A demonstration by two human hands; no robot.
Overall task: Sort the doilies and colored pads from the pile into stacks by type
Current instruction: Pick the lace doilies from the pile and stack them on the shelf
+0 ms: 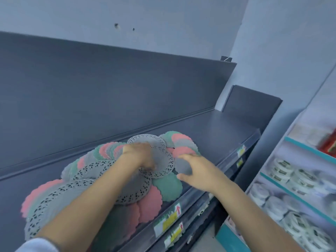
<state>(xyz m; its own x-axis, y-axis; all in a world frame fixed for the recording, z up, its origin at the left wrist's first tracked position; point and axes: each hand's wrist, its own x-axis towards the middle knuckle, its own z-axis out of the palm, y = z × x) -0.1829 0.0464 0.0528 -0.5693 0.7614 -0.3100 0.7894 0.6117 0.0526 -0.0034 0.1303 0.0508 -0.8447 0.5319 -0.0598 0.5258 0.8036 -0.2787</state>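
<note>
On the pile [145,202], the left hand [141,155] rests on a lacy doily [164,159], grip too blurry to tell; the right hand [198,171] opens wide beside it, probably to grab the grey pad [181,167].

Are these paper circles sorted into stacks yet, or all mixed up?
Mixed: lace doilies, pink pads and green pads overlap in one spread pile on the shelf.
</note>
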